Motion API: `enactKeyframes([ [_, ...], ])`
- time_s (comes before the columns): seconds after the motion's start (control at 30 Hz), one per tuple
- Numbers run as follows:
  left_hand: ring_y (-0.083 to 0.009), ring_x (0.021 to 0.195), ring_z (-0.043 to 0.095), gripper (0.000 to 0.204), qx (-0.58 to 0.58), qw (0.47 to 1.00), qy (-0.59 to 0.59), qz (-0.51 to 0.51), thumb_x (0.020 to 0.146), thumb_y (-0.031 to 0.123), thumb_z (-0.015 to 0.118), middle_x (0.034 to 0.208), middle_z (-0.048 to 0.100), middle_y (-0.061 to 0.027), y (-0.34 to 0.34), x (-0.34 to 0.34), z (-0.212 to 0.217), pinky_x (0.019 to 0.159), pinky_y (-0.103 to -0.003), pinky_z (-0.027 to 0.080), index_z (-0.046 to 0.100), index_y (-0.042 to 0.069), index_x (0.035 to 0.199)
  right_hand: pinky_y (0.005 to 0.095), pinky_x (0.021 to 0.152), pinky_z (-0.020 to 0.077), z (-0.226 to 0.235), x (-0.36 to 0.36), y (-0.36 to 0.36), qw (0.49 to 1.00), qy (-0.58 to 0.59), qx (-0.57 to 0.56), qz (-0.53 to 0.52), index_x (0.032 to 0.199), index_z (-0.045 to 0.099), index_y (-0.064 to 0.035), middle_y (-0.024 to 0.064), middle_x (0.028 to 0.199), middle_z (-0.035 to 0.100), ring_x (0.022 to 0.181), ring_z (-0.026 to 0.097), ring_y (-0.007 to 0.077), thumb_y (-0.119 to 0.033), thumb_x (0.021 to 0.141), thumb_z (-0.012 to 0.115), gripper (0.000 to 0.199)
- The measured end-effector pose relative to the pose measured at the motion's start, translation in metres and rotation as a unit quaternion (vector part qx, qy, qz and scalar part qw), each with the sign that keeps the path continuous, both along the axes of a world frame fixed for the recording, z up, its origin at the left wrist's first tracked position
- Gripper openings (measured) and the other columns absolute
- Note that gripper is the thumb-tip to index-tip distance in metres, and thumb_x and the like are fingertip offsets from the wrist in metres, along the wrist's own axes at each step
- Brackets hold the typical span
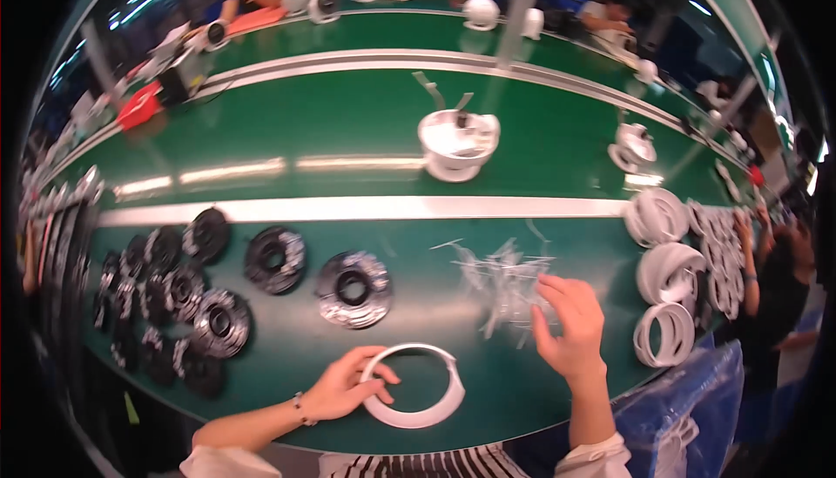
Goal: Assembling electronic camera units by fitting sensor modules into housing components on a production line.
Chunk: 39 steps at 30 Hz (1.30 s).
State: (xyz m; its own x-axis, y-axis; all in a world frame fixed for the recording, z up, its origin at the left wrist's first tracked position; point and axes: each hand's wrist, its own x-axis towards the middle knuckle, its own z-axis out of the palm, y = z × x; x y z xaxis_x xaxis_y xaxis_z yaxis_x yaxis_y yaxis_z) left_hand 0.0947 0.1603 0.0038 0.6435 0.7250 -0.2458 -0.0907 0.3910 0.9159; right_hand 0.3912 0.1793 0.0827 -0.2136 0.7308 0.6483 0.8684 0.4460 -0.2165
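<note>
Under your left hand [340,388] the white ring [416,386] looks like smooth matt plastic. By your right hand [570,323] the clear strips [501,273] are glossy, thin plastic. The green surface [348,138] beyond both hands shines smooth.

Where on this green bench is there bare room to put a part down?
Bare green lies between the round black coil and the clear plastic strips, above the white ring in the left hand. The belt left of the white housing is open too. Crowded: black coils at left, white rings at right, beyond the right hand.
</note>
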Motion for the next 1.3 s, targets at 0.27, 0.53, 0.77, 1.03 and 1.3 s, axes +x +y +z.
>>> enactKeyframes([
  [0.27, -0.0196, 0.085, 0.057, 0.045, 0.08, 0.982, -0.11, 0.133, 0.081, -0.002, 0.047, 0.096, 0.052, -0.0139, -0.013, -0.018, 0.005, 0.069, -0.028, 0.049, 0.026, 0.003, 0.121, 0.0338, 0.075, 0.0438, 0.002, -0.11, 0.028, 0.908, 0.098, -0.263, 0.31, 0.111, 0.046, -0.0018, 0.0151, 0.107, 0.05, 0.09, 0.052, 0.0282, -0.025, 0.066, 0.069, 0.056],
  [0.53, -0.0173, 0.092, 0.056, 0.028, 0.29, 0.914, 0.136, 0.248, 0.073, 0.003, 0.06, 0.096, 0.057, -0.0155, -0.01, -0.011, 0.023, 0.077, -0.029, 0.047, 0.048, 0.0, 0.098, 0.0432, 0.093, 0.0288, -0.031, -0.116, -0.003, 0.669, 0.592, -0.375, 0.246, 0.133, -0.006, -0.0136, 0.014, 0.138, 0.003, 0.125, 0.015, 0.0297, -0.033, 0.047, 0.082, 0.124],
  [0.77, -0.0294, 0.083, 0.057, 0.043, 0.58, 0.789, 0.152, 0.133, 0.057, -0.004, 0.064, 0.09, 0.057, -0.0138, 0.011, 0.035, 0.05, 0.07, -0.033, 0.048, 0.05, -0.001, 0.097, 0.0429, 0.1, 0.0185, -0.042, -0.127, -0.002, 0.571, 0.696, -0.312, 0.302, 0.132, 0.0, -0.0008, 0.0148, 0.138, 0.003, 0.126, 0.014, 0.0316, -0.046, 0.051, 0.075, 0.119],
  [1.03, -0.0337, 0.101, 0.047, 0.046, 0.576, 0.722, 0.334, 0.189, 0.069, 0.015, 0.063, 0.106, 0.051, -0.017, 0.07, 0.006, 0.086, 0.086, -0.037, 0.039, 0.045, 0.0, 0.109, 0.0406, 0.098, 0.0254, -0.046, -0.092, 0.022, 0.58, 0.696, -0.324, 0.272, 0.133, 0.007, -0.008, 0.0094, 0.133, 0.02, 0.122, 0.023, 0.0244, -0.04, 0.046, 0.076, 0.115],
  [1.3, -0.035, 0.103, 0.045, 0.057, 0.511, 0.694, 0.504, 0.046, 0.065, 0.012, 0.065, 0.105, 0.049, -0.0195, 0.097, -0.025, 0.041, 0.085, -0.039, 0.039, 0.039, 0.001, 0.114, 0.0412, 0.099, 0.0242, -0.061, -0.093, 0.021, 0.56, 0.703, -0.335, 0.282, 0.132, 0.01, -0.0045, 0.0132, 0.134, 0.019, 0.126, 0.018, 0.025, -0.044, 0.048, 0.075, 0.113],
])
